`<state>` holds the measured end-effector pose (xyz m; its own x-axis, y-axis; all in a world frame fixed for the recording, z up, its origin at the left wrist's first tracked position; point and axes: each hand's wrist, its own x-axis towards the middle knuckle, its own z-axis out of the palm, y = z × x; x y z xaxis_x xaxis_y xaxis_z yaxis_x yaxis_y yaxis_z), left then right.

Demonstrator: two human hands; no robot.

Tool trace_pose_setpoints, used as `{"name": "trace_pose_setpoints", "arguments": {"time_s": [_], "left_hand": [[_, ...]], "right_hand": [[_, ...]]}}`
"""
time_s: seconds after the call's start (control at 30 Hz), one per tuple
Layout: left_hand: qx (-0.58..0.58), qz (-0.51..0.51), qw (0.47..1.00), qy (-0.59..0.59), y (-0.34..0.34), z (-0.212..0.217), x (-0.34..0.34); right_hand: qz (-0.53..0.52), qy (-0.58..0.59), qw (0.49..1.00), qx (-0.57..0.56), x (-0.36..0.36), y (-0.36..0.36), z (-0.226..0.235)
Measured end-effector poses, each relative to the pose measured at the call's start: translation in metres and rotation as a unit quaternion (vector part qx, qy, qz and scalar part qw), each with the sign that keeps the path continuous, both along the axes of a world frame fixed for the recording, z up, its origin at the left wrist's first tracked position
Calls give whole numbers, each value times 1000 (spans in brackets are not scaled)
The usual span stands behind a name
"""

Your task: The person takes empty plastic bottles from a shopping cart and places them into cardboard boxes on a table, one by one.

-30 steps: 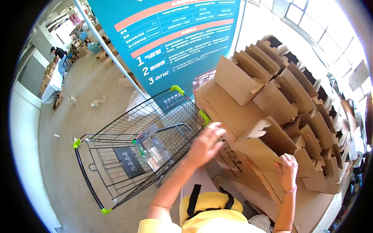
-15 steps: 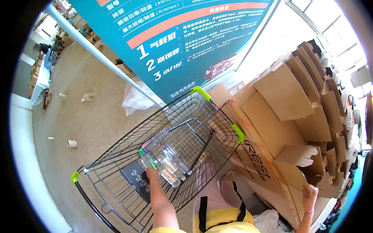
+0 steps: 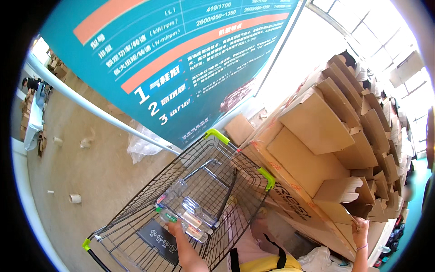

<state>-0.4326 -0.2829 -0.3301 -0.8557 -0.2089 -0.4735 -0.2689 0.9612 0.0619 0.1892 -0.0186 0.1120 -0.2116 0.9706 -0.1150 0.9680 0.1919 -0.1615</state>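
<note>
Strong daylight enters through the windows [image 3: 385, 27] at my upper right and burns that corner out to white. The floor [image 3: 90, 172] is evenly lit, with soft shadows. Fisheye distortion bends the pole [image 3: 90, 106] and banner [image 3: 181, 59]. A black rim encloses the frame. Focus is sharp at centre.
</note>
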Motion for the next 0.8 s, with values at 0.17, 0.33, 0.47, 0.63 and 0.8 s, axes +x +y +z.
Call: {"name": "trace_pose_setpoints", "arguments": {"time_s": [0.17,0.33,0.47,0.63,0.8], "left_hand": [[538,316,748,-225,-4,47,10],[684,130,674,-246,84,192,57],[801,-56,531,-271,180,312,105],[829,-196,338,-400,297,436,205],[731,-485,231,-420,373,501,339]], "right_hand": [[23,-4,1000,1,-40,17,24],[41,0,998,39,-33,27,27],[81,-62,995,-7,-34,42,19],[103,-21,994,28,-34,41,4],[89,-2,995,51,-26,34,-4]]}}
